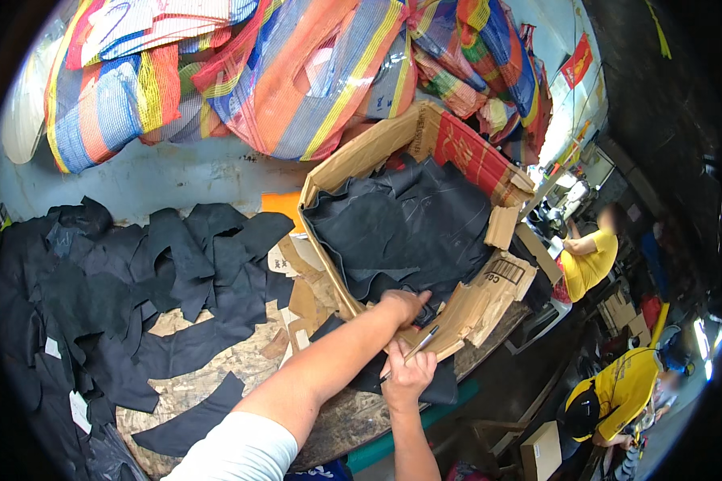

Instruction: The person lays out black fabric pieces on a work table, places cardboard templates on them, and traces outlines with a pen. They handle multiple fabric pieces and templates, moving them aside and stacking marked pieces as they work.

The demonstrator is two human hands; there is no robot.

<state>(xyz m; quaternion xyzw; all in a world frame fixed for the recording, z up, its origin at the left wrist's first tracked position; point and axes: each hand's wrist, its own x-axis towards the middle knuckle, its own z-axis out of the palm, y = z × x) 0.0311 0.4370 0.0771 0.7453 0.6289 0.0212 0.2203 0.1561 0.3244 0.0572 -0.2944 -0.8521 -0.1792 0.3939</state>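
Right hand [407, 375] grip closed on silver pen [413, 349], tip toward 1 o'clock. Left hand [403, 305] grip narrow on black leather piece [401, 228] at near edge of cardboard box [457, 144]. Box: one, torn flaps, at 12 o'clock from hands. Loose black cut pieces [136, 280] at 9 o'clock on tabletop [208, 385], count cannot tell. Striped woven bags [297, 72] piled behind box. Two people in yellow shirts [590, 264] at 3 o'clock.
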